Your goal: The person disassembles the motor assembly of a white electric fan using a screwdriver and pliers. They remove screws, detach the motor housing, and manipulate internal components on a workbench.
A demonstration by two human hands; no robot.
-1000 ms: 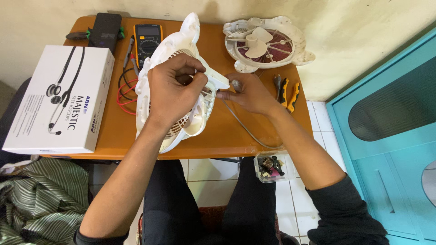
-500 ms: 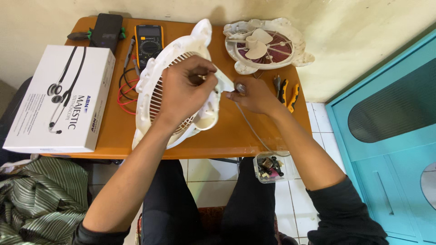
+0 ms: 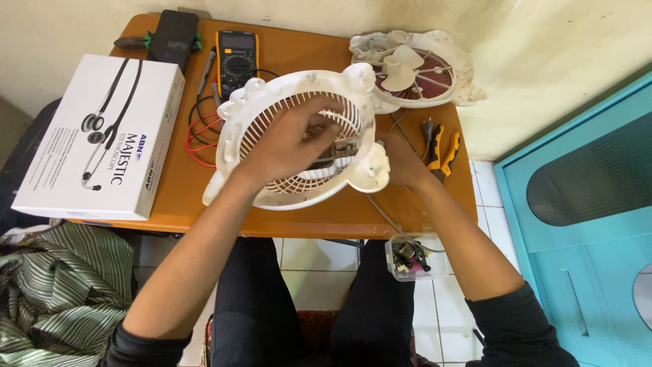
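- the white fan grille (image 3: 272, 119) lies tilted on the orange table (image 3: 299, 217), its open slatted side up, so the inside can be reached from above.
- the left hand (image 3: 288, 146) is spread over the grille, fingers curled down through the middle onto what looks like a small metal part; it seems to pin the housing steady.
- the right hand (image 3: 401, 163) is tucked against the grille's right edge, mostly hidden behind the rim; i cannot tell how far it is closed or what it grips.
- a thin grey wire (image 3: 384, 217) trails from there off the table edge.
- yellow-handled pliers (image 3: 441, 149) lie just beside the right hand, within easy reach.
- a second fan housing with its blade (image 3: 414, 68) sits at the back, set apart.
- a multimeter (image 3: 236, 58) with red and black leads rests behind the grille; a white box (image 3: 102, 136) fills the left side.
- a clear tub of small parts (image 3: 414, 258) sits below the table edge.
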